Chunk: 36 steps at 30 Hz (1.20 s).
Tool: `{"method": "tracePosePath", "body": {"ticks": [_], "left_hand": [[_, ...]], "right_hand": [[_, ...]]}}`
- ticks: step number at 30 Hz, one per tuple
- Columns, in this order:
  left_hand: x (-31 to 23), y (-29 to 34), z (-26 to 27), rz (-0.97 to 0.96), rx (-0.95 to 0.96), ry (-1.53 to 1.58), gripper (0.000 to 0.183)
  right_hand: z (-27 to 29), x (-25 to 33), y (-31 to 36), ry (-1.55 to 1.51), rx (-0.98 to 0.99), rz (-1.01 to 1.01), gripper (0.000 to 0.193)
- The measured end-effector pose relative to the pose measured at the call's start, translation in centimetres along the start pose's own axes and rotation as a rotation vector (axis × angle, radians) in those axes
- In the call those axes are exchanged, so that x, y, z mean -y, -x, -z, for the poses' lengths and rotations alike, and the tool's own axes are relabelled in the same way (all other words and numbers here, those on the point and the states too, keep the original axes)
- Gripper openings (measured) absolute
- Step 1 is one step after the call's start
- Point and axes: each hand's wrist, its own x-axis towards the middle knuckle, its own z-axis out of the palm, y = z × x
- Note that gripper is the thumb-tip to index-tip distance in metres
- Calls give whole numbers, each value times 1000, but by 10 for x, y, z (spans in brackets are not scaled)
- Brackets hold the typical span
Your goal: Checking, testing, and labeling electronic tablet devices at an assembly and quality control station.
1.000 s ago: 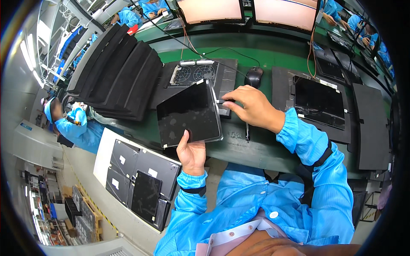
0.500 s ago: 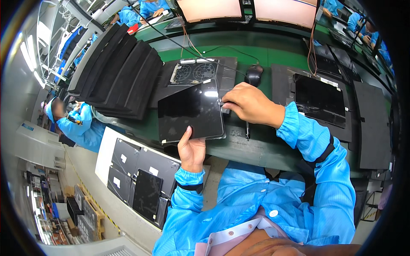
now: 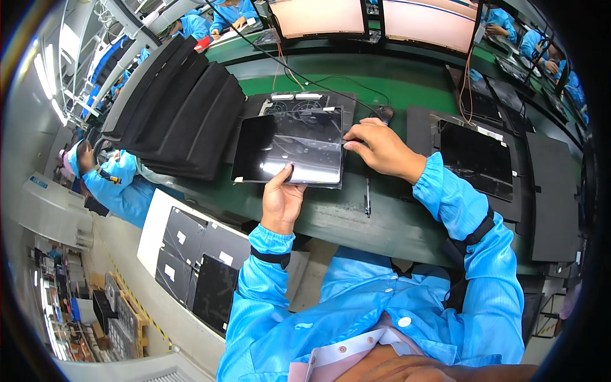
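Observation:
A black glossy flat screen panel [image 3: 286,143] is held up over the green bench. My left hand [image 3: 282,207] grips its lower edge, thumb on the front and fingers behind. Light reflects across the glass, and small white tabs show at its edges. At the panel's right edge, my right hand [image 3: 387,149] is closed in a pinch; what lies between thumb and finger is too small to make out. Below that hand a pen [image 3: 368,198] lies on the bench. Behind the panel, a plate with two round grilles [image 3: 296,104] is partly covered.
Black foam trays [image 3: 175,118] stand stacked at the left. Another dark panel [image 3: 474,159] rests on a black pad at the right. A mouse [image 3: 386,113] and two monitors [image 3: 318,18] are at the back. More panels lie in a white tray [image 3: 149,239], near a co-worker [image 3: 118,184].
The panel has turned more level and tilted, so a wide reflection now crosses it. My left hand has risen slightly. The right hand has shifted a little rightward, still at the panel's edge.

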Motion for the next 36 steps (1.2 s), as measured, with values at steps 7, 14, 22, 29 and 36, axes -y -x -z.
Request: {"method": "tracePosePath", "body": {"ticks": [7, 14, 22, 29, 36], "left_hand": [[3, -9, 4, -11, 4, -26, 29], [-2, -43, 0, 10, -63, 42, 24], [-6, -56, -5, 140, -66, -30, 19], [-2, -18, -32, -4, -141, -295, 50], [-43, -32, 7, -722, -119, -2092, 72]], "right_hand": [[-5, -9, 0, -6, 2, 12, 17], [-12, 4, -8, 420, -22, -100, 36], [-35, 7, -4, 359, 52, 230, 52], [-62, -8, -16, 632, -164, 294, 43], [-75, -22, -27, 577, -179, 333, 33]]}}
